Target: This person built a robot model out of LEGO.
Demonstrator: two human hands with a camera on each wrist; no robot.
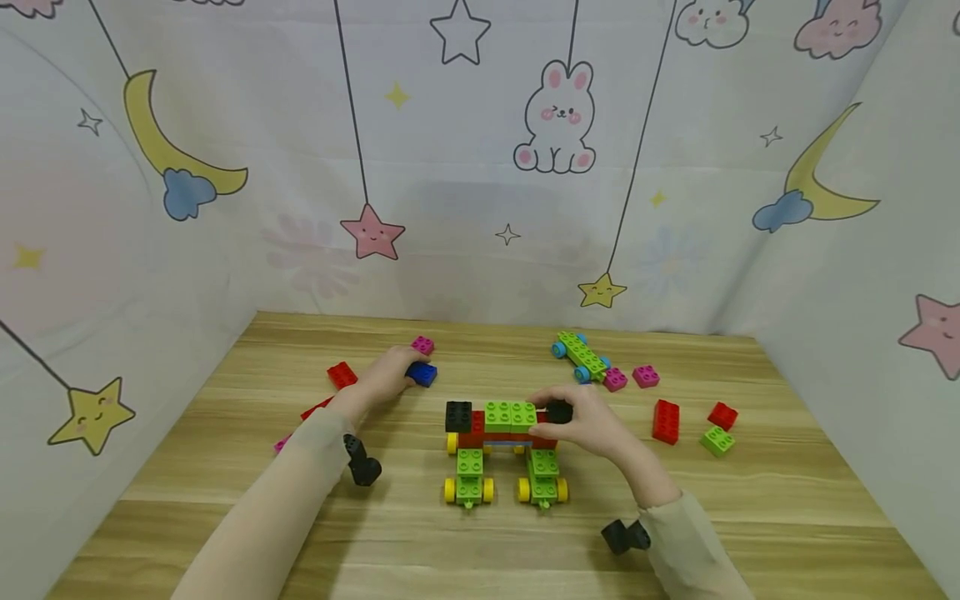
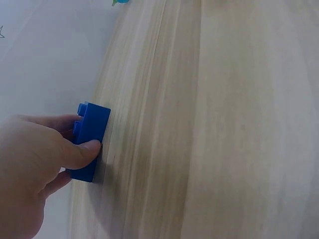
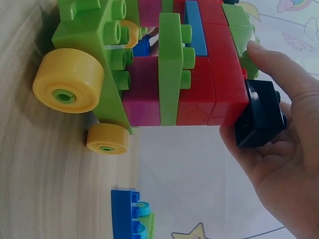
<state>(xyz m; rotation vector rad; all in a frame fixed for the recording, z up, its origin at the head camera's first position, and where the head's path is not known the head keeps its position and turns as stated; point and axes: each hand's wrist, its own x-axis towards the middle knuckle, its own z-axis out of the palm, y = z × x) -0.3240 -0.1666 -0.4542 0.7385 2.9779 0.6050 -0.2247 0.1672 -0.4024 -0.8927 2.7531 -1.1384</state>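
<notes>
My left hand (image 1: 384, 377) pinches a blue toy brick (image 1: 424, 374) low over the far left of the table; in the left wrist view the thumb presses one side of the brick. At the middle stands a brick-built vehicle (image 1: 471, 461), with light green wheeled bases, yellow wheels (image 3: 69, 79), magenta and red layers and light green bricks (image 1: 510, 415) on top. Black bricks (image 1: 459, 417) sit at its two top ends. My right hand (image 1: 588, 418) grips its upper right end, with thumb at a green brick and fingers curled behind the black brick (image 3: 259, 112).
A green base with blue wheels (image 1: 581, 354) lies at the back, near two pink bricks (image 1: 646, 376). Red bricks (image 1: 666, 421) and a green brick (image 1: 717, 441) lie to the right. On the left are a red brick (image 1: 342, 375) and a pink brick (image 1: 423, 344). A patterned curtain (image 1: 480, 275) borders the table.
</notes>
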